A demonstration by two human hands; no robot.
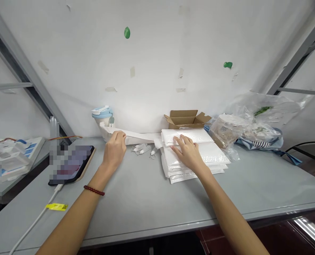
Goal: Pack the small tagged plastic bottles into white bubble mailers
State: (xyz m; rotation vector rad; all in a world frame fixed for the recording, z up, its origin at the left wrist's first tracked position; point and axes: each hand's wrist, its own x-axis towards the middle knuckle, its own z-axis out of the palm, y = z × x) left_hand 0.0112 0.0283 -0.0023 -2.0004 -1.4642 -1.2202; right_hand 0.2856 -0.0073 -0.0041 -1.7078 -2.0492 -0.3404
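My left hand (114, 148) is closed around one end of a long white strip (138, 136) that stretches across the grey table (136, 198) toward a stack of white padded envelopes (197, 161). My right hand (187, 151) lies flat with fingers spread on top of that stack, pressing it down. A red bead bracelet sits on my left wrist. Small white scraps (143, 148) lie on the table between my hands.
An open cardboard box (186, 119) stands behind the stack. A light-blue lidded container (102, 117) is at the wall. Clear plastic bags with goods (250, 124) lie right. A tablet (71, 164) with a white cable lies left, beside a white tray.
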